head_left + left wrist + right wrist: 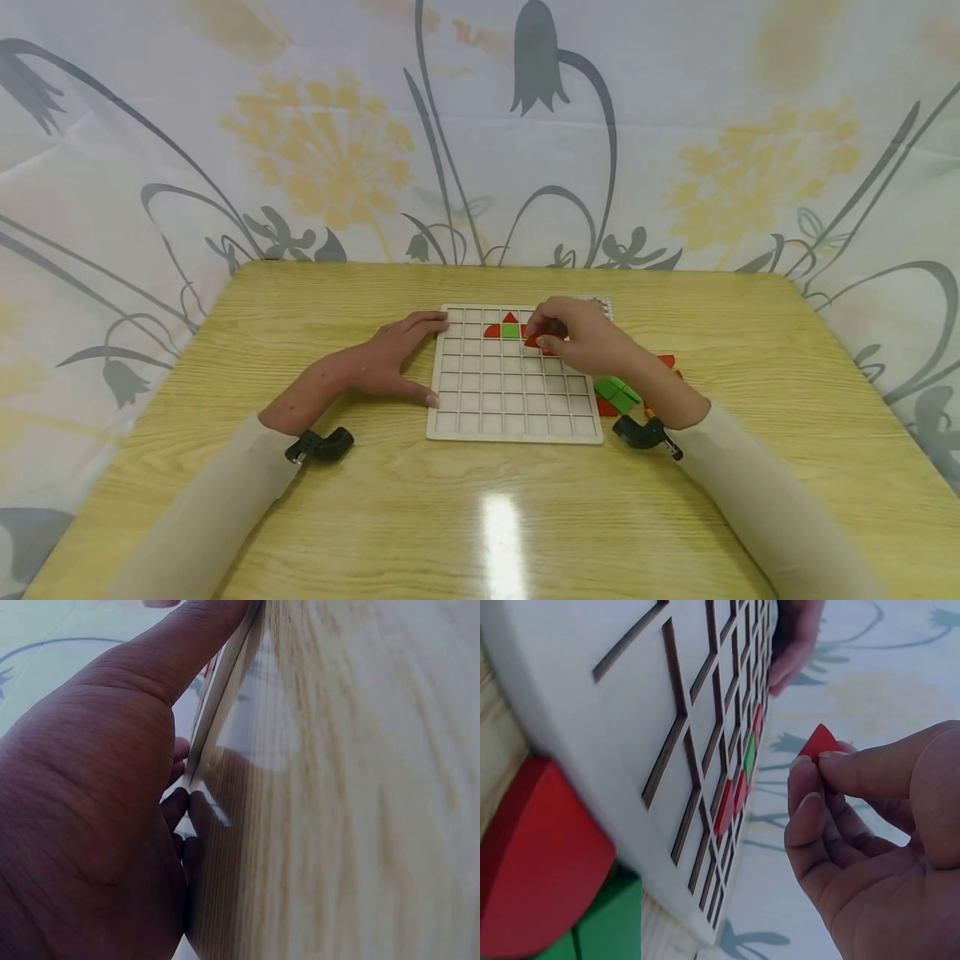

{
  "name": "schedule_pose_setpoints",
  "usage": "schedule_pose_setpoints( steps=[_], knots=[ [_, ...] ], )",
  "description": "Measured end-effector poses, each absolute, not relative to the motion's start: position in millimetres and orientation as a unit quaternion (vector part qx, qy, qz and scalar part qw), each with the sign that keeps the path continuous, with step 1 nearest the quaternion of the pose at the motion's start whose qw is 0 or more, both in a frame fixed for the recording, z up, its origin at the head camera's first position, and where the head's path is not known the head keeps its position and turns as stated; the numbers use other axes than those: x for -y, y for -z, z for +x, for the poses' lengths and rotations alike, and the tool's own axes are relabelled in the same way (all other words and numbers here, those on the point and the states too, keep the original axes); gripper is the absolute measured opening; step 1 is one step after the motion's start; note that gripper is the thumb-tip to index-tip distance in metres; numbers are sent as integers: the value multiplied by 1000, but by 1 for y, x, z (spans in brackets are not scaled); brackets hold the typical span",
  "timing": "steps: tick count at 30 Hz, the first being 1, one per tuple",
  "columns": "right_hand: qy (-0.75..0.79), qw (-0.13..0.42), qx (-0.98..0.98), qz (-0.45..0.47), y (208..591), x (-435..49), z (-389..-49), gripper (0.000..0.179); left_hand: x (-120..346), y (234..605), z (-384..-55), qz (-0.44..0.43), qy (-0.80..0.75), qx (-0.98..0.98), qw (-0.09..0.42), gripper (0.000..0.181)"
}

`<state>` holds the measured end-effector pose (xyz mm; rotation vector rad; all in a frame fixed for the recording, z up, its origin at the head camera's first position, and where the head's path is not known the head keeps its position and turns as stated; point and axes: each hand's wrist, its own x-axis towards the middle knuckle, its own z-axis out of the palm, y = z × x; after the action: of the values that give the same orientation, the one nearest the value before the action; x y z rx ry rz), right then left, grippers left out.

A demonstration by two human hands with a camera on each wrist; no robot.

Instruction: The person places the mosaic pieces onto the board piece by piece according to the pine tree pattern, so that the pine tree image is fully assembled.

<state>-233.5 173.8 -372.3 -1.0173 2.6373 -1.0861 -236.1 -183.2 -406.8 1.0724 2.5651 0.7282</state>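
A pale gridded board [491,404] lies flat on the table. Near its far side sit a green square piece [510,331], a red triangle [510,317] above it and a red curved-edge piece [492,332] to its left; more red shows beside the right fingers. My left hand [382,358] rests along the board's left edge, thumb near the front corner and fingers farther back. Above the far right part of the board, my right hand [581,333] pinches a small red pointed piece [821,744] between thumb and index finger. The fingers partly hide that piece's shape.
Loose green pieces [617,394] and red pieces [666,361] lie on the table right of the board, partly under the right forearm. A printed card [604,307] sticks out behind the right hand. Flower-patterned cloth [480,167] hangs behind the table.
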Motion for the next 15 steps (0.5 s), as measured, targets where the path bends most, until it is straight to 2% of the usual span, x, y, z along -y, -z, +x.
schedule_pose_setpoints(
  steps=[15],
  knots=[
    [369,73,-874,-308,373,-137,-237,11,182,407,-236,367,-251,-885,136,112]
  ],
)
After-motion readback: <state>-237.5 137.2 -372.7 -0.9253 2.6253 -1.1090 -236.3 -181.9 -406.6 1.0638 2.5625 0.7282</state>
